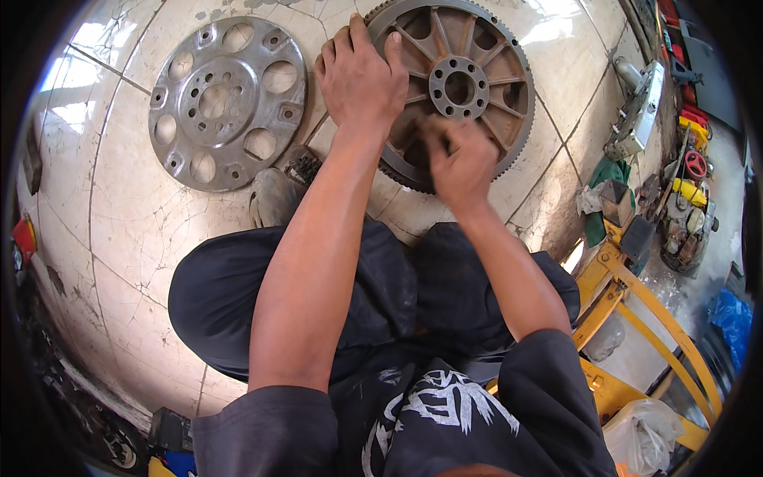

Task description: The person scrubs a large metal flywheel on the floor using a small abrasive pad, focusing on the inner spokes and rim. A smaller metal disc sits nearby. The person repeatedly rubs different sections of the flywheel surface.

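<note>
A heavy flywheel (501,81) with a toothed rim, rusty brown spokes and a bolt-holed hub appears face-on in front of me. My left hand (362,75) is laid over its left edge, fingers stretched and thumb apart. Over the flywheel's lower part, just below the hub, my right hand (462,163) is bent inward. Motion smears its fingers, so whatever they may hold cannot be made out. To the left, a flat grey metal disc (245,111) with large round holes lies on the floor. A small dark bristly thing (302,165) sits beside my left forearm.
Cracked cream tiles (119,254) cover the floor. On the right are a silver metal part (640,111), a yellow metal frame (668,334), and a cluttered row of tools and parts (691,191). A clear plastic bag (644,433) sits at lower right.
</note>
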{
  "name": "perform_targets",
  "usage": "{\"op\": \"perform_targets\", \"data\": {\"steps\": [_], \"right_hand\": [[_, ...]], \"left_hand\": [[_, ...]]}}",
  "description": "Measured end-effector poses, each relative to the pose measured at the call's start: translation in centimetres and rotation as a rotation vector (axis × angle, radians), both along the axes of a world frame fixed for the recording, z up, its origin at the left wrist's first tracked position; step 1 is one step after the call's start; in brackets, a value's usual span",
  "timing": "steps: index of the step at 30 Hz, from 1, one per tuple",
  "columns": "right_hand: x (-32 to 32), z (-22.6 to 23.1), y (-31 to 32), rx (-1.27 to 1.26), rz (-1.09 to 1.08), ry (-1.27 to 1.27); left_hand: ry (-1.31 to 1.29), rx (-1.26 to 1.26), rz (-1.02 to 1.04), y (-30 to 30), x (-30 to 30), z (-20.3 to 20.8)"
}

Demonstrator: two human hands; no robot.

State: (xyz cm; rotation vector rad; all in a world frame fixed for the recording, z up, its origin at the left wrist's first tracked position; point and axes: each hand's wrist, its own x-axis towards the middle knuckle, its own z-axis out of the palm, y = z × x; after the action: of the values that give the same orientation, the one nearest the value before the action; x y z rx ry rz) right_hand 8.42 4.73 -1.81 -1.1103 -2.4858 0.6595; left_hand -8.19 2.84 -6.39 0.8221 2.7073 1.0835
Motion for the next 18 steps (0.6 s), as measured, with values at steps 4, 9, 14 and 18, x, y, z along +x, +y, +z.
{"op": "perform_targets", "data": {"steps": [4, 9, 14, 18], "right_hand": [[0.8, -0.5, 0.4, 0.004, 0.051, 0.031], [0.8, 0.2, -1.2, -0.031, 0.066, -0.054], [0.4, 0.1, 0.8, 0.026, 0.045, 0.046], [0.5, 0.6, -0.5, -0.049, 0.087, 0.018]], "left_hand": [[0.022, -0.013, 0.006, 0.0, 0.1, -0.1], [0.01, -0.035, 0.002, 0.0, 0.0, 0.0], [-0.024, -0.004, -0.005, 0.1, 0.0, 0.3], [-0.004, -0.034, 0.006, -0.2, 0.1, -0.1]]}}
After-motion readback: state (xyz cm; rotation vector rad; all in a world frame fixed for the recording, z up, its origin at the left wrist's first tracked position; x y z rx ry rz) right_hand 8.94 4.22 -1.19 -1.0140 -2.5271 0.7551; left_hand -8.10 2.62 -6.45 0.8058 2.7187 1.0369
